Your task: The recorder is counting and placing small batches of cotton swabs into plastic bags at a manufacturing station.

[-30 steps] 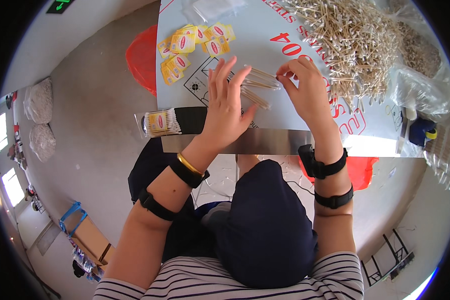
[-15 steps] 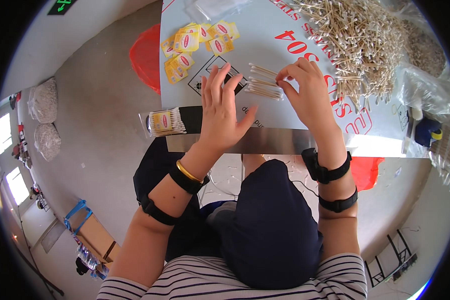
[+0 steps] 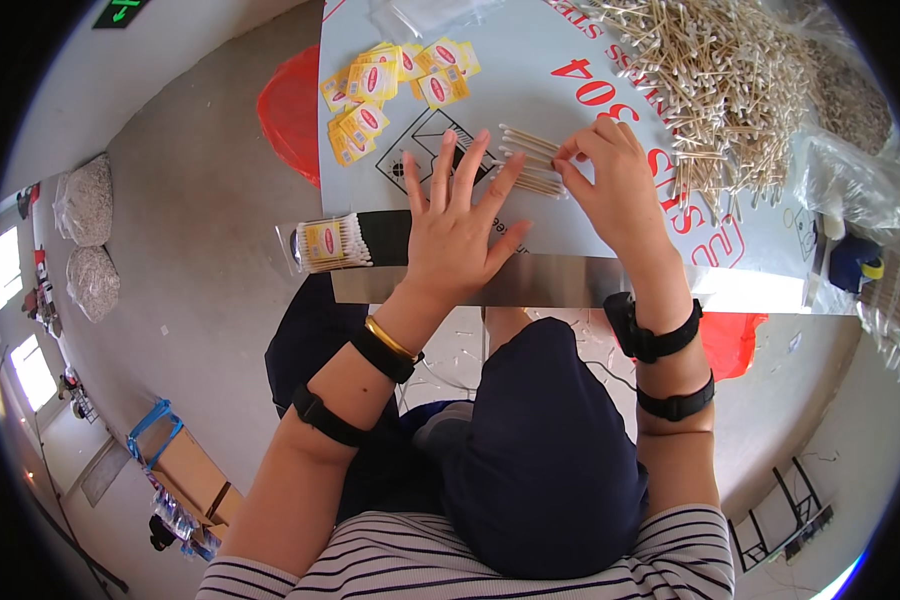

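Observation:
Several cotton swabs (image 3: 532,139) lie side by side in a small row on the metal-topped table, white tips at both ends. At the row's right end my right hand (image 3: 615,190) pinches thumb and forefinger together on a cotton swab; the fingertips hide its end. My left hand (image 3: 452,240) is open, fingers spread, with the forefinger over the left ends of the row. I cannot tell whether it touches them. To its left, at the table's near edge, lies a clear packet of cotton swabs (image 3: 351,240) with a yellow card inside.
Small yellow cards (image 3: 373,80) lie scattered at the far left. A big heap of loose cotton swabs (image 3: 725,100) covers the far right, with crumpled clear plastic (image 3: 855,185) beside it. Clear bags (image 3: 435,15) lie at the far edge. A red bag (image 3: 292,115) hangs at the table's left side.
My left hand has moved right and its forefinger now reaches over the left ends of the swab row. My right hand has barely moved.

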A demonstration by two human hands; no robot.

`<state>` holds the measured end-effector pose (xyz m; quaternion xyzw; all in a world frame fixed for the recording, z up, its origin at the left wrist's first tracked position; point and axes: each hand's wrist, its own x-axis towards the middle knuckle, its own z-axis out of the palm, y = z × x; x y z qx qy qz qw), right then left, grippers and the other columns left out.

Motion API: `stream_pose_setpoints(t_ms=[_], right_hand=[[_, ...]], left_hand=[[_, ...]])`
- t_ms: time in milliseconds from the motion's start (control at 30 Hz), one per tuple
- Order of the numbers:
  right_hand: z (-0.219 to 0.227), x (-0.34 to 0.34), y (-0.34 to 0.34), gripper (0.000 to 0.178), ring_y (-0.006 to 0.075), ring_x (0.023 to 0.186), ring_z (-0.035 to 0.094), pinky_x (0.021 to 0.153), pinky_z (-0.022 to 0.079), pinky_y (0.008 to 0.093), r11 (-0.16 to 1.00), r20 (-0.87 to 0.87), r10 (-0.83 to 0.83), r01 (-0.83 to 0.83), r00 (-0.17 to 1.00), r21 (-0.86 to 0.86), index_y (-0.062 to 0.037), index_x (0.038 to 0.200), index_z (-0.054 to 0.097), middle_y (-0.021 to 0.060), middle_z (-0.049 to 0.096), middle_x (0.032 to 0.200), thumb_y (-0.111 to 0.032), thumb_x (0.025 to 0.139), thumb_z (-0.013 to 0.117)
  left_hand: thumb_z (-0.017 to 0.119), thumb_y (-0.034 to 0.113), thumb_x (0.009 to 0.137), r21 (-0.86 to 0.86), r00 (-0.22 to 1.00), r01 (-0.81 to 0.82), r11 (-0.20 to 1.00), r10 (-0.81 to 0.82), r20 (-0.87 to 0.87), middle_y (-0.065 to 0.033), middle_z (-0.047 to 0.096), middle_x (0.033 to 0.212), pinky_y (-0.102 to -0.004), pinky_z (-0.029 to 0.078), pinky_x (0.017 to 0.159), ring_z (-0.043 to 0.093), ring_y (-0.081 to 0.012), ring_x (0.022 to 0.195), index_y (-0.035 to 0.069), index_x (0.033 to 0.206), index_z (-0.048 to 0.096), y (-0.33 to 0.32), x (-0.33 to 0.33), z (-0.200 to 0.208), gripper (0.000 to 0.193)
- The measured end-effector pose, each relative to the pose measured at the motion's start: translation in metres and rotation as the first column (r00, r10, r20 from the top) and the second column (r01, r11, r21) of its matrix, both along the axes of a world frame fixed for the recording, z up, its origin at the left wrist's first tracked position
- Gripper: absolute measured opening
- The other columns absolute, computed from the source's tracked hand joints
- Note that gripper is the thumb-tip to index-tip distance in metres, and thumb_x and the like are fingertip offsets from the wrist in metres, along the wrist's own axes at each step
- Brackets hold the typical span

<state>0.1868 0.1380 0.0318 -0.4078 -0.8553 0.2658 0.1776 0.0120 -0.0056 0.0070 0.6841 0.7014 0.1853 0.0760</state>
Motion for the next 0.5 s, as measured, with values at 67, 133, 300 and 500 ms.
stream_pose_setpoints(t_ms=[67,133,300,500], right_hand=[[-0.001,0.0,0.001,0.007,0.0284,0.098,0.06,0.089,0.049,0.0438,1.0,0.006,0.013,-0.013,1.0,0.018,-0.0093,0.09,0.073,0.0054,0.062,0.094,-0.012,0.087,0.079],[-0.001,0.0,0.001,0.007,0.0288,0.099,0.06,0.089,0.048,0.0433,0.999,0.022,0.043,-0.043,0.999,0.023,-0.0093,0.092,0.072,0.0057,0.062,0.094,-0.012,0.088,0.077],[0.001,-0.003,0.002,0.009,0.0284,0.098,0.061,0.088,0.048,0.0428,0.996,0.023,0.047,-0.048,0.999,0.075,-0.0093,0.092,0.071,0.0056,0.063,0.094,-0.011,0.087,0.078],[0.002,-0.012,0.006,0.01,0.0283,0.095,0.061,0.088,0.048,0.0428,0.995,-0.024,0.049,-0.047,0.999,0.087,-0.0097,0.091,0.07,0.0053,0.062,0.094,-0.01,0.086,0.078]], left_hand=[[0.057,0.055,0.103,0.0,1.0,-0.022,1.0,0.022,-0.007,-0.0155,0.033,0.171,-0.0766,0.006,0.122,0.024,-0.0451,0.159,0.027,0.16,0.05,0.001,0.0,0.0,0.065],[0.057,0.056,0.103,0.015,1.0,-0.029,0.999,0.029,0.012,-0.0155,0.033,0.171,-0.0769,0.006,0.122,0.024,-0.0457,0.159,0.027,0.16,0.05,0.003,0.001,0.001,0.065],[0.055,0.057,0.103,-0.002,1.0,-0.019,1.0,0.019,-0.009,-0.0158,0.032,0.171,-0.0772,0.005,0.122,0.022,-0.0466,0.16,0.027,0.16,0.05,0.006,0.002,0.001,0.065],[0.052,0.059,0.105,-0.013,0.998,-0.036,0.999,0.035,-0.051,-0.0158,0.032,0.171,-0.0751,0.004,0.123,0.022,-0.0457,0.159,0.027,0.161,0.049,0.006,0.005,0.0,0.065]])
